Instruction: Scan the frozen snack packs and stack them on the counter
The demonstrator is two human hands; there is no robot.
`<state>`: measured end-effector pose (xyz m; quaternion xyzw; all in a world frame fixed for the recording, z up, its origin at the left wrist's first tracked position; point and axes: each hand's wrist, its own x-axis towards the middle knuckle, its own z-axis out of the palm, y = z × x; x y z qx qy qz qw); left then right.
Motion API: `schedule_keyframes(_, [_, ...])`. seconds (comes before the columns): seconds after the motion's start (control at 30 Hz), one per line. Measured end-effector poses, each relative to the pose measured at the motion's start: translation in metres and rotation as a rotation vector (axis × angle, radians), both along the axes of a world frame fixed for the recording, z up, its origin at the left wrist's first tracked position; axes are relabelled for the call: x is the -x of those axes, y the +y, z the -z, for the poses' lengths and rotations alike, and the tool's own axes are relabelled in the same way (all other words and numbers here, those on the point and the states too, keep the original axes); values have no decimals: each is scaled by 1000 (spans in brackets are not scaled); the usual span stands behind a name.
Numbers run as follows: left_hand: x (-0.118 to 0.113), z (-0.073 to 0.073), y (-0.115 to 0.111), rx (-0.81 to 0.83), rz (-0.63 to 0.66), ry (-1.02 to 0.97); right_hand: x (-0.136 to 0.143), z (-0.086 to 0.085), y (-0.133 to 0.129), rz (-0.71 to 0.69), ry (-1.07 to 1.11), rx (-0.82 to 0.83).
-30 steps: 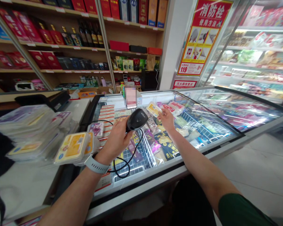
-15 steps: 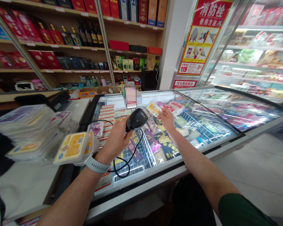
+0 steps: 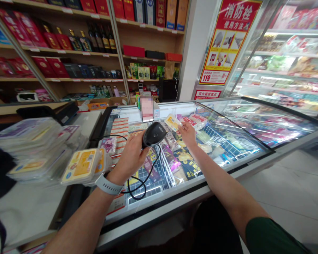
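Fingers of L hand (image 3: 129, 153) wrap scanner (image 3: 155, 133) at grip; R hand (image 3: 187, 133) pinches yellow pack (image 3: 171, 122) by edge, prob. to leave top uncovered

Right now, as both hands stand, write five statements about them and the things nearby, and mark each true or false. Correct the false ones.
1. The left hand grips a black barcode scanner. True.
2. The right hand holds a wine bottle. False: its fingers hold a flat yellow pack at one corner.
3. A grey strap circles the left wrist. True.
4. The phone is in the right hand. False: it stands near the far edge of the glass-topped freezer.
5. Stacked clear plastic packs are on the counter to the left of the freezer. True.
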<state>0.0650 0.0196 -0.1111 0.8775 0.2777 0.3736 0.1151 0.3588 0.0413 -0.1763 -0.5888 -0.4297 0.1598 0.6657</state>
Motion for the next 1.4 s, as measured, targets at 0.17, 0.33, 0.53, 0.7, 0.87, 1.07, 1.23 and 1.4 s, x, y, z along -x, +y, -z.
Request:
schedule_keyframes(0.17, [0,2,1,-7,-2,3,-1,2,0,-6,-3,-12])
schedule_keyframes(0.33, [1,2,1,-16,-15,5,0,1,0,-14,-20,6])
schedule_keyframes(0.53, [0,0,0,-25,-8,10,1,-1,-1,-14,7,-5])
schedule_keyframes(0.7, [0,3,1,-28,0,9,1,1,0,-13,9,-9])
schedule_keyframes(0.87, [1,5,3,-39,12,2,-3,-2,-1,-14,-22,-38])
schedule_keyframes(1.07, [1,4,3,-37,4,3,-27,-14,-6,170,-249,-131])
schedule_keyframes(1.23, [0,4,2,-51,3,-13,-52,-26,-20,385,-621,-100])
schedule_keyframes(1.4, [0,7,3,-59,5,0,-59,-31,-28,453,-809,78])
